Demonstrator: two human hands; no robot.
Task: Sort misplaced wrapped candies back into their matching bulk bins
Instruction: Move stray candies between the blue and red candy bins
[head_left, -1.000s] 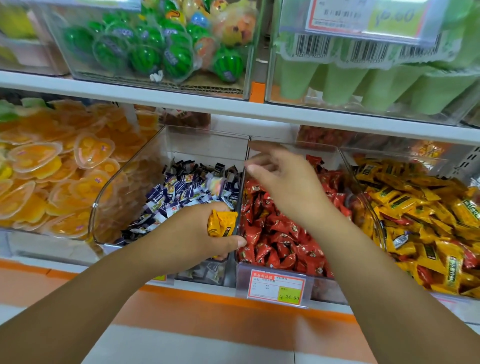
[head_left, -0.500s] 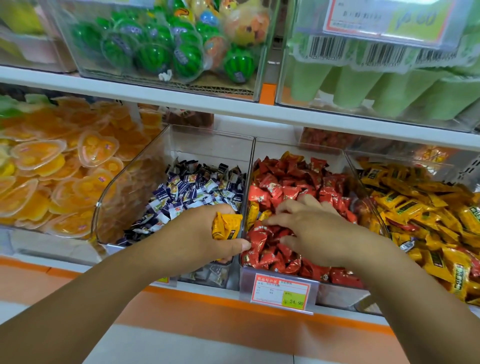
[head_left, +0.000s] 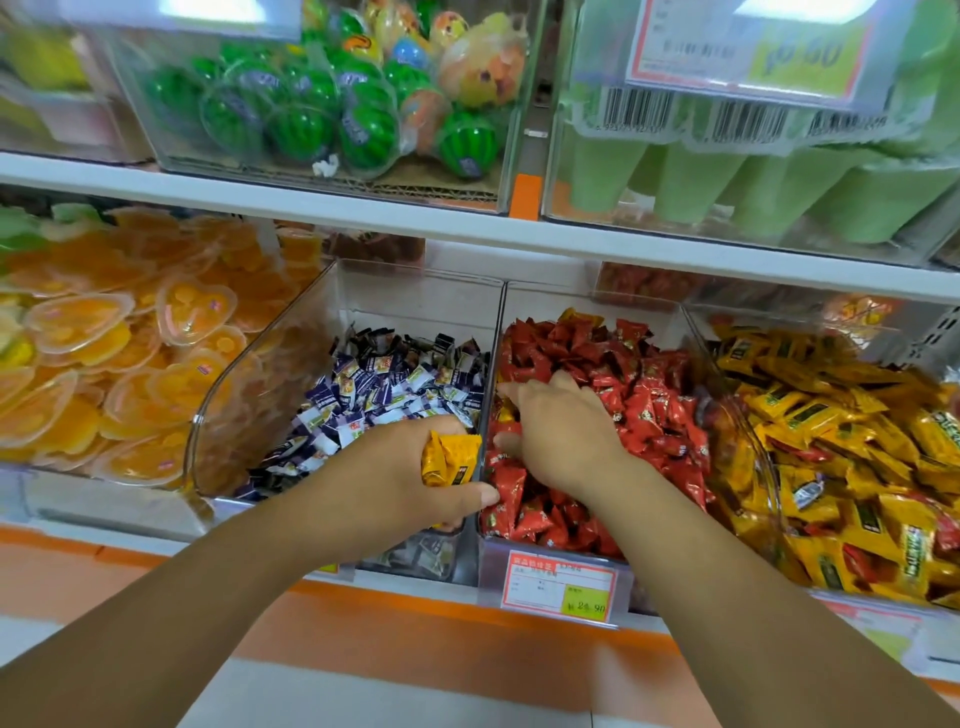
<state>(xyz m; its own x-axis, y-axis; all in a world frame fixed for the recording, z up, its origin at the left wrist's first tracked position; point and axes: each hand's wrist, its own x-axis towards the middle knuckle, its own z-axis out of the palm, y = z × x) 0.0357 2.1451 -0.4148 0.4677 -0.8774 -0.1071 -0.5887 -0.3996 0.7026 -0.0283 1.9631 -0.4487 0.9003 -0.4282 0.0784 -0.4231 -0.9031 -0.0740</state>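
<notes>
Gripping crinkly yellow wrapped candies (head_left: 451, 457), left hand (head_left: 405, 483) hangs clenched just left of the clear plastic bin (head_left: 623, 304); right hand (head_left: 563, 431) lies with its fingers (head_left: 514, 391) spread on glossy pillow-shaped red candies (head_left: 654, 410) inside.

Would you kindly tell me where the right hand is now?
In the head view, just right of centre, the right hand rests on the red candies, beside the left hand gripping yellow candies.
</notes>
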